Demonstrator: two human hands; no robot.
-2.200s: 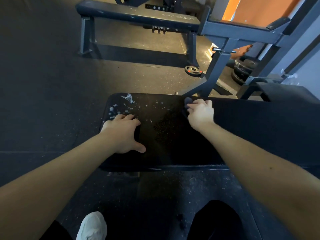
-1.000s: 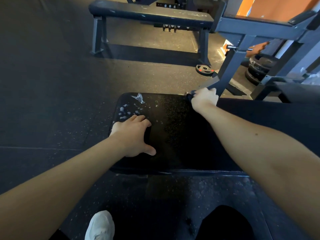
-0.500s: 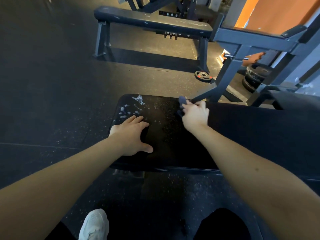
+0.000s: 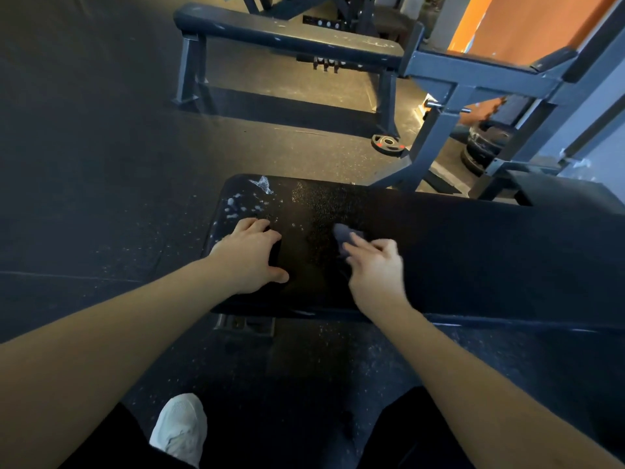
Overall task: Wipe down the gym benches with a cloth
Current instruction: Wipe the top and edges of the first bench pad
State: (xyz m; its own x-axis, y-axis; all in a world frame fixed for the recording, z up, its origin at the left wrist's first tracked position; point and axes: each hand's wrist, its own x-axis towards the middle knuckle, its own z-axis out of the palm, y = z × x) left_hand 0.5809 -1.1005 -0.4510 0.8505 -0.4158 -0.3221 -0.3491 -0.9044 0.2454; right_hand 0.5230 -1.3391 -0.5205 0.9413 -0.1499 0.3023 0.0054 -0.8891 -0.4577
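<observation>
Head view: we look down over two bare forearms at a black bench [image 4: 456, 252] whose padded top runs across in front of us from left to right. We see the left hand [image 4: 252, 257] lying palm down on the pad near its left end. Its fingers are relaxed and loosely spread, the thumb is out to the side, and it grasps nothing. The right hand [image 4: 375, 265] is just beside it toward the middle of the pad. It is blurred, but we can make out its fingers curled over a small dark grey cloth [image 4: 343, 235], which it holds bunched against the bench top. One finger is stretched forward along the cloth, which pokes out beyond the fingertips.

White flecks [image 4: 241, 203] dot the far left corner of the pad, ahead of the left hand and well apart from the cloth. The pad surface between the two hands shows a fine speckled sheen.

Beyond this bench we see a second bench [image 4: 287, 37] standing across the dark rubber floor [image 4: 84, 164]. A small weight plate [image 4: 388, 143] lies flat near its right leg, beside a grey steel frame [image 4: 453, 93]. A white shoe [image 4: 179, 426] shows at the bottom edge.
</observation>
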